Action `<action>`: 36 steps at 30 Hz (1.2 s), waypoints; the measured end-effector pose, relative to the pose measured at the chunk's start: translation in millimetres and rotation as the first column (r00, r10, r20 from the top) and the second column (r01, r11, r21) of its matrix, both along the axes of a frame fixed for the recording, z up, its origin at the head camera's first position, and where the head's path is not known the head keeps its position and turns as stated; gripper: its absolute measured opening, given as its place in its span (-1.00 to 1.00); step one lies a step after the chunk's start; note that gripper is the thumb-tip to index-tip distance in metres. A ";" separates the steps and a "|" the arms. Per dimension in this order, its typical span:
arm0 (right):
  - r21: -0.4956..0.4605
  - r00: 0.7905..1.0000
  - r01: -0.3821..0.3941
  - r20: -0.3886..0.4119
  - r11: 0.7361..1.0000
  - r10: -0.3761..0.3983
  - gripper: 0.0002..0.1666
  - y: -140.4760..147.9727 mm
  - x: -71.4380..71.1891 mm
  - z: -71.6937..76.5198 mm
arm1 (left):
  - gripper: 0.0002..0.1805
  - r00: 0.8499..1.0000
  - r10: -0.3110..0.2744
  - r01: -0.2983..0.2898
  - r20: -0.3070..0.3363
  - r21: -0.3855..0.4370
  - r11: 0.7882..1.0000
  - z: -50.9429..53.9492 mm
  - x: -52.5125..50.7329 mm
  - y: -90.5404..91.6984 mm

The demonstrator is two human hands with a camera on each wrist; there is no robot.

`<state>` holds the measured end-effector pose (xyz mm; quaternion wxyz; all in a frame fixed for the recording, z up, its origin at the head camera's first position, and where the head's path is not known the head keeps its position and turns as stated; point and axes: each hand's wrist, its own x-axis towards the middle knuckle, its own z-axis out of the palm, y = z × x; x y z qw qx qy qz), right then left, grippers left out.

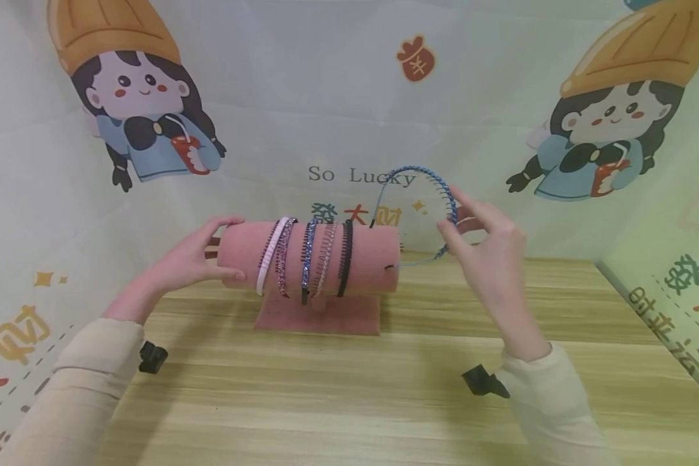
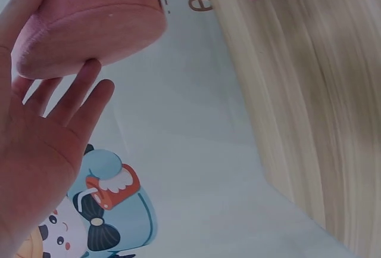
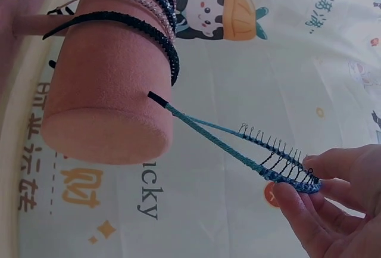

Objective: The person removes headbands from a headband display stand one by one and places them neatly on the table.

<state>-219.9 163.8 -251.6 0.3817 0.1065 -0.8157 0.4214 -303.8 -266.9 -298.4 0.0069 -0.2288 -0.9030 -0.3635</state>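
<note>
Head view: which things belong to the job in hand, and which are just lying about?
In the job:
blue headband, pinched in the right grip
pink roller stand, left grip at its end
five headbands on it

Apparently not:
two black objects, low in view; can't tell what, or whether loose
printed backdrop

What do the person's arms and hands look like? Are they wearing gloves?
No gloves! The left hand and right hand are bare, with no rings that I can see. The left sleeve and right sleeve are pale cream, a bit wrinkled, ending near the wrists.
</note>
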 end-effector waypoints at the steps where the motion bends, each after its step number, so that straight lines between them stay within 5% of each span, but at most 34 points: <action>1: -0.002 1.000 -0.003 -0.007 1.000 0.003 -0.47 0.6 0.3 0.8 | 0.04 1.000 -0.004 0.004 -0.010 -0.010 1.000 1.6 0.6 0.7; 7: -0.017 0.999 -0.018 -0.026 1.000 0.018 -0.48 7.3 1.9 5.4 | -0.02 0.996 -0.033 0.027 -0.087 -0.074 0.997 9.0 1.7 8.0; 18: -0.020 0.999 -0.040 -0.009 0.999 0.040 -0.56 29.3 -1.0 6.4 | -0.10 0.994 -0.009 -0.001 -0.106 -0.097 0.995 9.5 1.6 9.0; 26: 0.024 1.000 -0.010 0.014 1.000 0.009 -0.60 42.2 -5.1 6.2 | -0.16 0.969 0.022 -0.084 -0.247 -0.245 0.966 17.8 9.0 15.5; 36: 0.033 0.997 0.032 0.071 0.999 -0.034 -0.61 56.1 -12.4 2.3 | -0.26 0.961 0.019 -0.097 -0.277 -0.271 0.958 26.3 15.1 25.2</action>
